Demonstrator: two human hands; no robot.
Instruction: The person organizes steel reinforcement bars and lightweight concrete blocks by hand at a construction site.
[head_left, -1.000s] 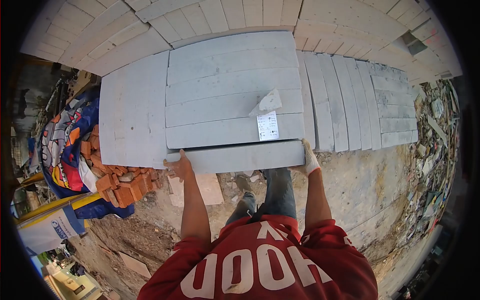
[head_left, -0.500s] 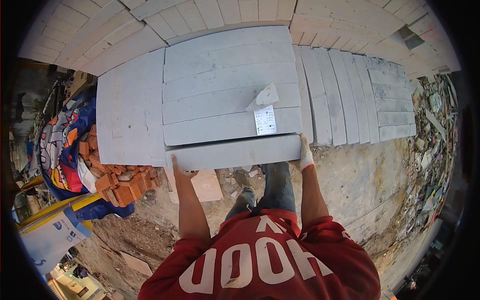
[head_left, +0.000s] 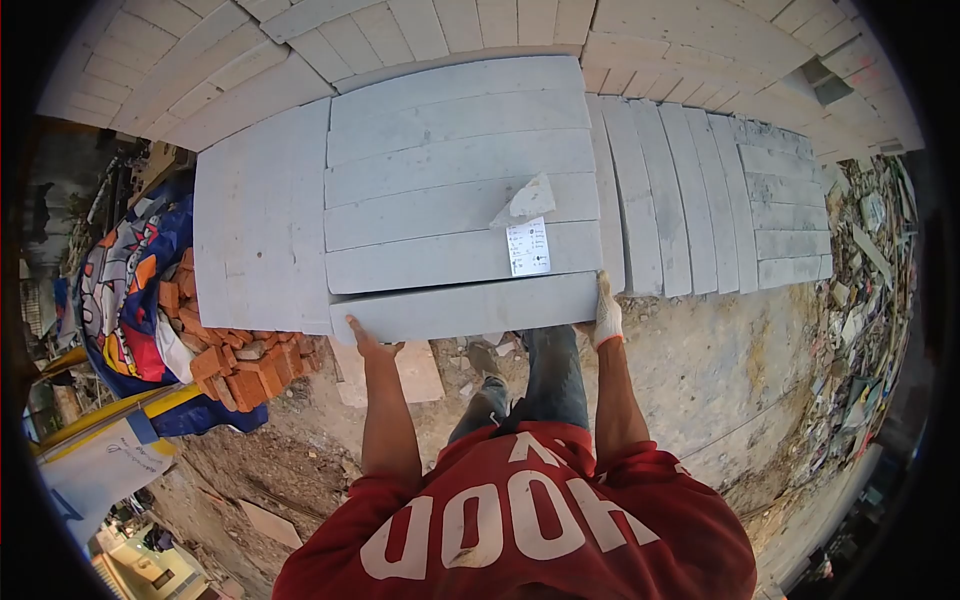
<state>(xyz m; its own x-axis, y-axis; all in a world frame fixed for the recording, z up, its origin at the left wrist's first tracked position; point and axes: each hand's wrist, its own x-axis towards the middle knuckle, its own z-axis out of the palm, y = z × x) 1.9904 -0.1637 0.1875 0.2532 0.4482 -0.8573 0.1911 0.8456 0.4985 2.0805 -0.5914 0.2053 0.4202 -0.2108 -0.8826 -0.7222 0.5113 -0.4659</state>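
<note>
A long pale grey concrete block point(head_left: 465, 308) lies at the near edge of the block stack, with a thin dark gap behind it. My left hand point(head_left: 374, 342) grips its left end, thumb on top and fingers underneath. At the right end, my right hand point(head_left: 607, 315) in a white knit glove holds the block; some of its fingers are hidden below. Behind it, more blocks point(head_left: 440, 200) lie side by side in rows. On them rest a sheet of paper with writing point(head_left: 529, 250) and a broken white chunk point(head_left: 530, 200).
Broken red bricks point(head_left: 250, 375) are heaped at the left beside a colourful printed sheet point(head_left: 125, 290). Upright blocks point(head_left: 690, 200) continue to the right. A wall of blocks point(head_left: 440, 28) stands behind. Rubble point(head_left: 865, 290) lines the far right, and a flat board point(head_left: 410, 375) lies near my feet.
The gap behind the held block has narrowed slightly. My left hand has shifted a little to the right along its end, and my right wrist has moved slightly inward.
</note>
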